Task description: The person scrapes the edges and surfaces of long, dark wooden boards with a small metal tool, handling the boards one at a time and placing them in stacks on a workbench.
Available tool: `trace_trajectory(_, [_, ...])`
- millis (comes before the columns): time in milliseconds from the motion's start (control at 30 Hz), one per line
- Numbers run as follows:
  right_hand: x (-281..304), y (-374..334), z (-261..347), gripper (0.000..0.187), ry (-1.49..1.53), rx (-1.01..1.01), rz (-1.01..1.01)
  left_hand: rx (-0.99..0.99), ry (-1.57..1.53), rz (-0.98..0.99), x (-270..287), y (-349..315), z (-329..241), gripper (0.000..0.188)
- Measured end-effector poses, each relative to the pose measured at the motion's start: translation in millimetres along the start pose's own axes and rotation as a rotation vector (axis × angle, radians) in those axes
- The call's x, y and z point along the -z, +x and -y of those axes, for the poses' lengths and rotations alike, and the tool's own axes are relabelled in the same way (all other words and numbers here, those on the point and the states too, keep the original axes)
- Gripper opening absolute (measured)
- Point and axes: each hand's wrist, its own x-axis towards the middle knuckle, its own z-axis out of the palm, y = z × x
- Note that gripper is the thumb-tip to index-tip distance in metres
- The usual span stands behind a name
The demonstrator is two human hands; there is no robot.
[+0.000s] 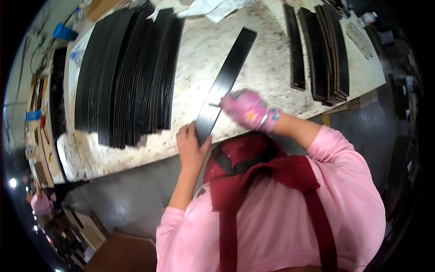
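Observation:
A single narrow black plank lies slantwise on the worktable, its far end leaning to the right. My bare left hand grips its near end, fingers along the left edge and thumb on the right. Over the middle of the plank, my right hand wears a pink and purple flowered glove. Its fingers are closed on a thin dark pen-like tool, whose tip is over the plank's face; whether it touches, I cannot tell.
Many black planks stand packed in a large stack on the left. A smaller group of planks lies at the right. The stained white worktable has its near edge before me. Crumpled white paper lies at the back.

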Motion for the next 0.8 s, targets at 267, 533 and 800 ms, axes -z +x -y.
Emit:
trace_trajectory(267, [23, 71, -122, 0.023, 0.092, -0.460, -0.186, 0.078, 0.022, 0.053, 30, -42, -1, 0.059])
trace_trajectory(533, [29, 63, -77, 0.014, -0.216, -0.191, -0.042, 0.150, 0.057, 0.089, 37, -46, -4, 0.058])
trace_trajectory(800, [45, 59, -112, 0.020, 0.065, -0.296, -0.354, 0.014, 0.063, 0.106, 35, 6, -32, 0.071])
